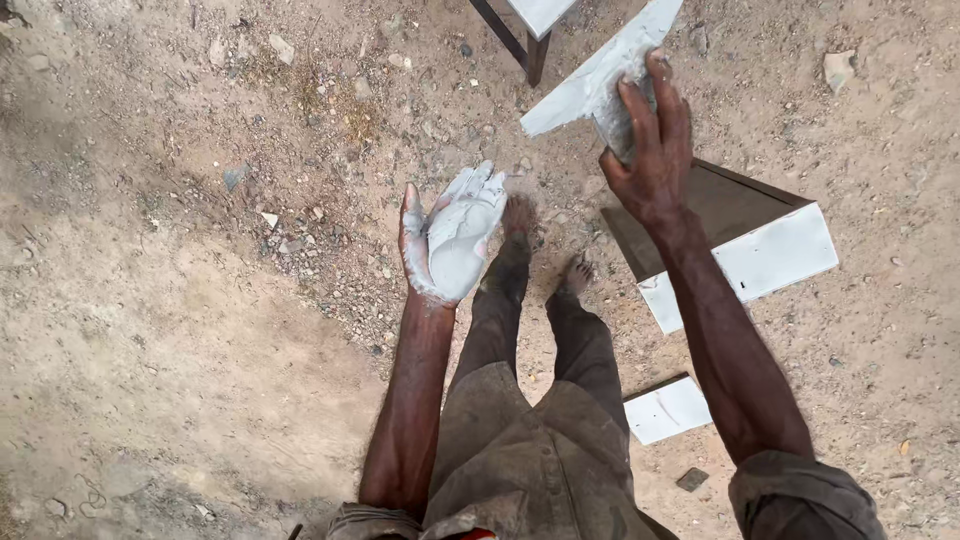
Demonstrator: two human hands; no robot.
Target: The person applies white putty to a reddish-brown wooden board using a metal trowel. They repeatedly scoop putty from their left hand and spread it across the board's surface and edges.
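My right hand (650,140) is raised in front of me and grips a flat white-coated board piece (585,85) together with a grey, paste-smeared lump or rag under its fingers. My left hand (455,235) is held palm up with fingers apart; the palm and fingers are covered in pale grey-white paste and it holds nothing. Both arms reach out over my legs and bare feet (545,245), which stand on dusty ground.
A dark wooden board with a white-coated face (745,262) lies on the ground to the right. A smaller white piece (667,410) lies near my right leg. A wooden frame leg (535,50) stands at the top. Stones and debris are scattered over the dirt.
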